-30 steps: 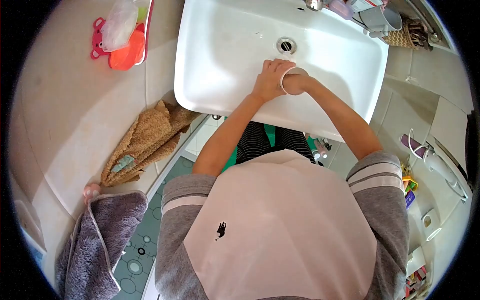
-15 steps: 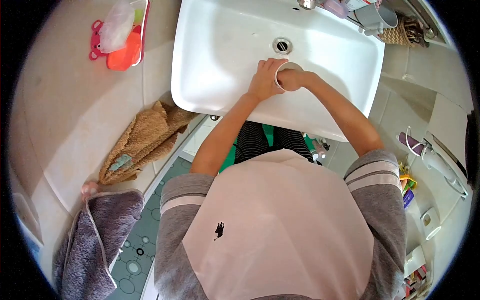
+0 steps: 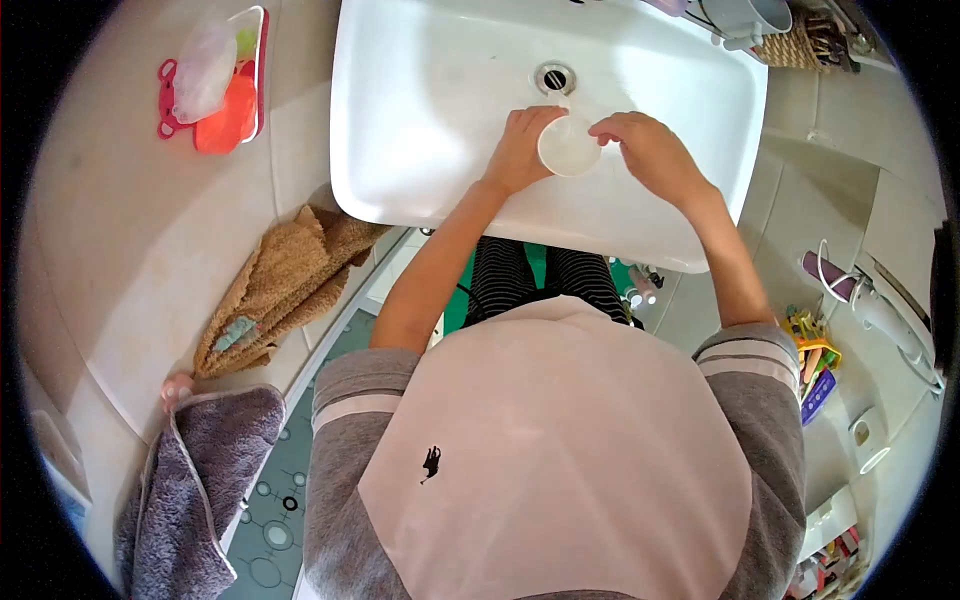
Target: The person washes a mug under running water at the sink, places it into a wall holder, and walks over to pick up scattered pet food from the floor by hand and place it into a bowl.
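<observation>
A white mug [image 3: 569,148] is held over the front part of the white sink [image 3: 430,185], its round opening facing up at me. My left hand [image 3: 520,150] is closed around the mug's left side. The mug's handle [image 3: 558,99] points toward the drain [image 3: 554,80]. At the right of the rim is my right hand [image 3: 655,155], outside the mug, its fingers bent and drawn together. Their tips are close to the rim; whether they touch it or pinch something small is hidden.
On the left wall hang a brown towel [image 3: 285,280], a grey towel [image 3: 200,470] and a rack with a red soap dish [image 3: 228,118]. A grey cup [image 3: 755,18] and a woven basket [image 3: 790,50] stand at the back right. A white corded appliance [image 3: 885,325] hangs on the right.
My right hand has come out of the mug and moved right, to beside its rim. The left hand still holds the mug. The view has shifted slightly.
</observation>
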`<state>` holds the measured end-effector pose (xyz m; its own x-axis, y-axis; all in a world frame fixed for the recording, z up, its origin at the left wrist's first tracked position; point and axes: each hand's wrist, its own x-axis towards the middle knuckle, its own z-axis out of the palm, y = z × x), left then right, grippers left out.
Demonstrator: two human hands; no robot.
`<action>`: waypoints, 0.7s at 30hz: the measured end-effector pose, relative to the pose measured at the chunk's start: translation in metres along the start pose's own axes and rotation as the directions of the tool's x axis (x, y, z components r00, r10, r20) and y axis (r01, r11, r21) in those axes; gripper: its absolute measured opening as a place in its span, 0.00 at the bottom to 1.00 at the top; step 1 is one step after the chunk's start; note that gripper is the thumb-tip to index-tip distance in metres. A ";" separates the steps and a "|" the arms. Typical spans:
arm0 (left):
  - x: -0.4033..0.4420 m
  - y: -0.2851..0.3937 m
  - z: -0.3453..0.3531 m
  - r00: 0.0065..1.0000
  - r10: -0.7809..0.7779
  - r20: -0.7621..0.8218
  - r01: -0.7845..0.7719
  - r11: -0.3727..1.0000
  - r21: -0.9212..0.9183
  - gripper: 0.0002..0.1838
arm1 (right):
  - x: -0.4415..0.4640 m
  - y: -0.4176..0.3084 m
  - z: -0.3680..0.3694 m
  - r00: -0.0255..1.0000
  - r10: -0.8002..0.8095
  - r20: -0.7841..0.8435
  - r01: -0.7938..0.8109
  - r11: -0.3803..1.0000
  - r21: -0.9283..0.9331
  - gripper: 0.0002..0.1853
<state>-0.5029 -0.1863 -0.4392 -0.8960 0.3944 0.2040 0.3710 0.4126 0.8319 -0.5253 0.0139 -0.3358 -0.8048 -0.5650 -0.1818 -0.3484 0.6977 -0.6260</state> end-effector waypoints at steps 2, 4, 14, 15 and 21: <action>0.000 0.000 0.000 1.000 0.015 -0.003 -0.015 1.000 0.006 0.36 | 0.005 -0.007 0.004 0.994 0.077 -0.084 -0.071 0.995 0.072 0.18; 0.001 0.002 -0.002 1.000 0.017 -0.012 -0.017 0.999 -0.030 0.37 | 0.014 -0.005 0.002 0.949 0.257 -0.181 -0.174 0.909 0.379 0.18; 0.047 -0.013 -0.005 0.871 -0.481 -0.102 0.486 0.873 0.029 0.54 | 0.105 -0.017 -0.095 0.943 0.325 -0.077 -0.059 0.388 0.920 0.19; 0.062 -0.012 -0.010 0.881 -0.459 -0.114 0.465 0.885 0.034 0.54 | 0.106 -0.019 -0.099 0.920 0.392 -0.022 -0.176 0.462 0.869 0.19; 0.114 -0.006 -0.022 0.956 -0.258 -0.138 0.275 0.953 0.130 0.55 | 0.098 -0.034 -0.130 0.824 0.523 -0.216 0.012 0.366 0.931 0.25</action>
<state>-0.6126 -0.1620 -0.4098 -0.9862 0.1572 0.0521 0.1383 0.6082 0.7816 -0.6549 -0.0079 -0.2345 -0.9496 -0.0056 -0.3135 0.3103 -0.1614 -0.9368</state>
